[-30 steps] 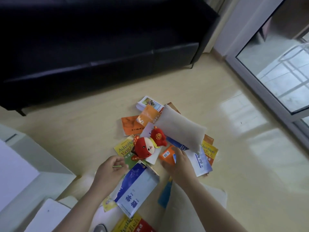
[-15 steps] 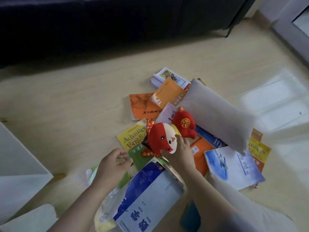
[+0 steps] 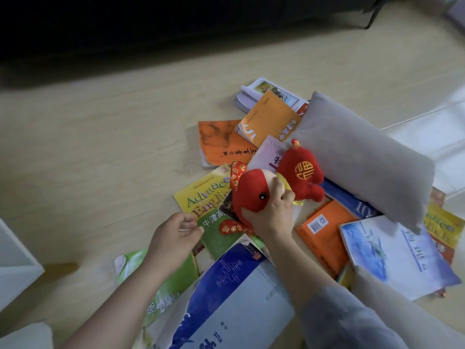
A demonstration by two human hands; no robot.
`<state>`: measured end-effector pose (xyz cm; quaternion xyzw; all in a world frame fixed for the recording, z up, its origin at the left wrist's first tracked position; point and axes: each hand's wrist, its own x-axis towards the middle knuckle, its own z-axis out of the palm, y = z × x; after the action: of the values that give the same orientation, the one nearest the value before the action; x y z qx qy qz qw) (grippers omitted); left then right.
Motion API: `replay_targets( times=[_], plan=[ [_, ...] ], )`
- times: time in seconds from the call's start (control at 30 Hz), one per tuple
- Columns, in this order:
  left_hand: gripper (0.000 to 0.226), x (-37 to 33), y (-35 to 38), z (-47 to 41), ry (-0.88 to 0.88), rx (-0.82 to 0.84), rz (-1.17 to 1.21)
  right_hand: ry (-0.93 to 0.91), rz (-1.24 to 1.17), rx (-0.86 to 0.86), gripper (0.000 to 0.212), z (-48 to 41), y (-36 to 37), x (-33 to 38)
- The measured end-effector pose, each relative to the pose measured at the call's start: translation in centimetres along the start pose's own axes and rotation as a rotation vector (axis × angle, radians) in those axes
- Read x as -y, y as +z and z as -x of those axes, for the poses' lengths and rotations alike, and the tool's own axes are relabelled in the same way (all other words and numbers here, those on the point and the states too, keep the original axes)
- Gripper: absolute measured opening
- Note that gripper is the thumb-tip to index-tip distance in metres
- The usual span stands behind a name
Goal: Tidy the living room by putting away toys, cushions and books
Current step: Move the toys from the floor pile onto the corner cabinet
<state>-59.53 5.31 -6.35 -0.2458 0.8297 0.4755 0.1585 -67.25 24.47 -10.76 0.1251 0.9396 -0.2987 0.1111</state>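
On pale floor (image 3: 100, 147) by a dark sofa (image 3: 151, 26), right hand (image 3: 273, 214) grips plush toy (image 3: 251, 191) (left hand (image 3: 173, 238) loosely curled).

Daylight enters from the right, laying a pale glare on the floor (image 3: 425, 122) there, while the far sofa (image 3: 151, 28) sinks into near-black shadow. The middle is fairly sharp; the near edge is soft, the sleeve (image 3: 352, 321) smeared, and straight lines bow toward the corners.

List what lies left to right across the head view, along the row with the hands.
White furniture corner → left hand → red plush toy → orange barcode book → pale blue book.
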Motion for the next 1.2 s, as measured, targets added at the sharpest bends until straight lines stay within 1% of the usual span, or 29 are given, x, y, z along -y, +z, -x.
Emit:
replay_targets(
  times=[0.1, 0.2, 0.33, 0.4, 0.5, 0.67, 0.8, 0.9, 0.93, 0.97, 1.1, 1.17, 1.2],
  plan=[
    [0.028, -0.4, -0.2, 0.5, 0.008, -0.002, -0.015, 0.019, -0.129, -0.062, 0.093, 0.2, -1.3, -0.5],
    [0.027, -1.7, -1.0, 1.7, 0.001, -0.019, -0.004, 0.041, -0.250, -0.097, 0.082, 1.1, -4.3, 0.1],
    [0.027, -5.5, -2.5, 6.2, 0.010, -0.011, -0.014, -0.006, -0.294, -0.059, 0.079, 4.8, -10.9, 2.3],
    [0.026, -7.8, -3.3, 9.3, 0.006, 0.002, 0.000, 0.000, -0.330, -0.027, 0.078, 7.6, -14.4, 3.6],
    [0.026, -11.8, -4.8, 14.2, 0.018, 0.018, 0.002, 0.022, -0.356, -0.024, 0.077, 12.5, -19.7, 5.3],
    [0.022, -20.6, -8.6, 23.4, 0.048, 0.082, 0.001, 0.098, -0.420, -0.010, 0.079, 21.3, -29.9, 8.0],
    [0.018, -25.8, -11.6, 29.7, 0.079, 0.104, -0.003, 0.150, -0.477, -0.064, 0.080, 27.0, -36.4, 9.9],
    [0.017, -30.8, -14.2, 36.4, 0.089, 0.102, -0.009, 0.192, -0.482, -0.103, 0.082, 32.4, -44.1, 11.7],
    [0.016, -31.0, -14.5, 37.0, 0.084, 0.096, -0.012, 0.186, -0.468, -0.117, 0.082, 33.0, -44.7, 12.0],
    [0.015, -33.1, -15.3, 39.4, 0.110, 0.100, -0.019, 0.187, -0.480, -0.137, 0.083, 34.8, -47.5, 12.5],
    [0.007, -38.3, -16.8, 46.2, 0.151, 0.084, -0.033, 0.214, -0.531, -0.169, 0.082, 40.4, -55.1, 13.8],
    [0.012, -38.9, -17.1, 47.7, 0.144, 0.088, -0.017, 0.212, -0.545, -0.163, 0.079, 41.8, -55.5, 14.0],
    [0.012, -42.2, -17.9, 51.7, 0.183, 0.088, -0.009, 0.201, -0.567, -0.191, 0.078, 45.1, -60.4, 14.7]
  ],
)
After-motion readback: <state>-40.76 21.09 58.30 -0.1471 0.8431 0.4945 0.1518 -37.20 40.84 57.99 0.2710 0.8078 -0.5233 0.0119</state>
